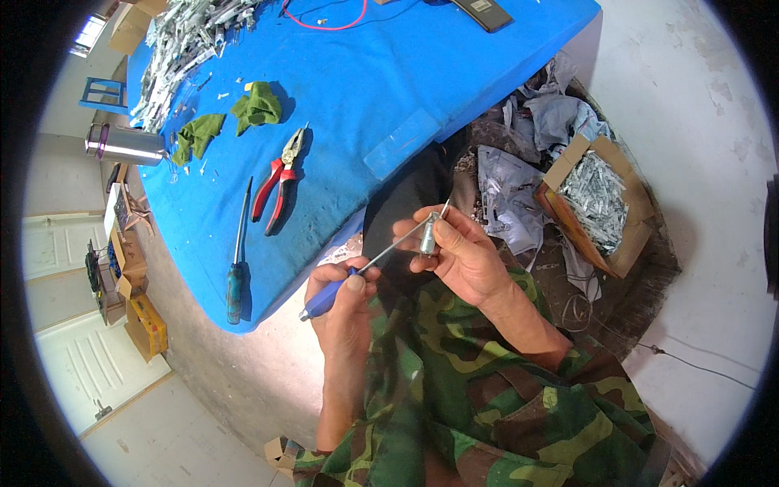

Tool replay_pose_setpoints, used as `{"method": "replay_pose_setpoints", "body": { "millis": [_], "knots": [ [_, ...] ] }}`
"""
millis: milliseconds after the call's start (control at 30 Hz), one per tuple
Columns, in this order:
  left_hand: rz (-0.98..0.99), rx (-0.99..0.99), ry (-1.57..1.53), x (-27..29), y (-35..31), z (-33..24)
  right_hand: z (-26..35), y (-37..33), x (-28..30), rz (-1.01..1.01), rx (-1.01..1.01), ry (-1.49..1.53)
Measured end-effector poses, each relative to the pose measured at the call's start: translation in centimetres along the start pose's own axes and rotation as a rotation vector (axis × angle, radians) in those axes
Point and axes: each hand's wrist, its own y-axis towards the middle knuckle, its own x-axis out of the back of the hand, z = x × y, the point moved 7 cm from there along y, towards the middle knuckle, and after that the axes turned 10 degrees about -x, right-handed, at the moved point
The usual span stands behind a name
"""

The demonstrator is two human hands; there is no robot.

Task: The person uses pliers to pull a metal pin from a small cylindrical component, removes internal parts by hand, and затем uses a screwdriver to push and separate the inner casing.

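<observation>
My left hand [345, 300] is wrapped round the blue handle of a screwdriver [323, 299]. The screwdriver's thin metal shaft slants up to the right, reaching my right hand [466, 256]. Between the thumb and fingers of that hand is a small silvery metal cylinder [428, 237], and the shaft passes by its upper end. Fingers partly cover the cylinder, so I cannot tell whether the tip touches it. Both hands are over my lap, off the near edge of the blue-covered table [349, 122]. A second screwdriver [234, 284] with a teal handle and red-handled pliers [280, 180] lie on the cloth.
Two green rags [258, 107] and a heap of silvery metal parts [182, 53] lie on the table, beside a steel flask [126, 144]. At my right stands an open cardboard box [637, 235] of similar pieces, among grey plastic bags [507, 195]. A cable [702, 361] trails nearby.
</observation>
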Motion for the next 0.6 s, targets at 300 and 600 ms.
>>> {"method": "replay_pose_setpoints", "body": {
  "millis": [300,600],
  "knots": [
    [-0.011,0.047,-0.056,1.6,0.6,0.7,0.2,-0.3,-0.3,-0.041,-0.056,-0.148],
    [-0.017,0.086,-0.154,2.3,1.9,0.8,0.6,-0.8,-1.2,0.043,-0.098,-0.248]
  ]
}}
